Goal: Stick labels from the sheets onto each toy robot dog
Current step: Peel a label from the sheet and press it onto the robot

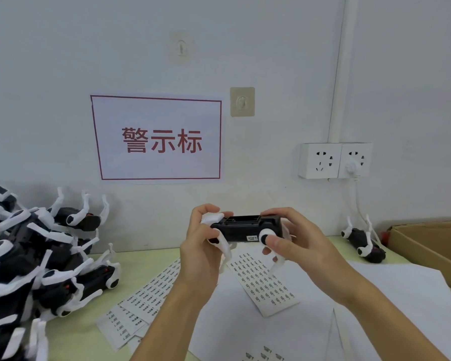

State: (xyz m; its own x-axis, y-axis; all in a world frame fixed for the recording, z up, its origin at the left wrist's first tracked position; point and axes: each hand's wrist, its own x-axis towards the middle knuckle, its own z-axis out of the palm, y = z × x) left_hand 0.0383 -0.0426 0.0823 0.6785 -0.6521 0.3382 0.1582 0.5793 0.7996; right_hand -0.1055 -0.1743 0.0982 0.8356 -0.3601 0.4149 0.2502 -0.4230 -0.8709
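Holding black plastic toy robot dog w/ white legs (245, 227) up over the table, belly side toward me, long axis running L–R between both hands. L hand (201, 246) curled round the one end, fingers over a white leg. R hand (294, 241) wraps the other end, thumb pressed on the white round hip joint. Small white label (251, 238) sits on near side face, just L of R thumb; looks stuck, edges too small to check. White label sheet w/ rows of black print (263, 280) lies directly below dog, nearer R hand. Pile of unlabelled-looking dogs (37, 256) well off to L.
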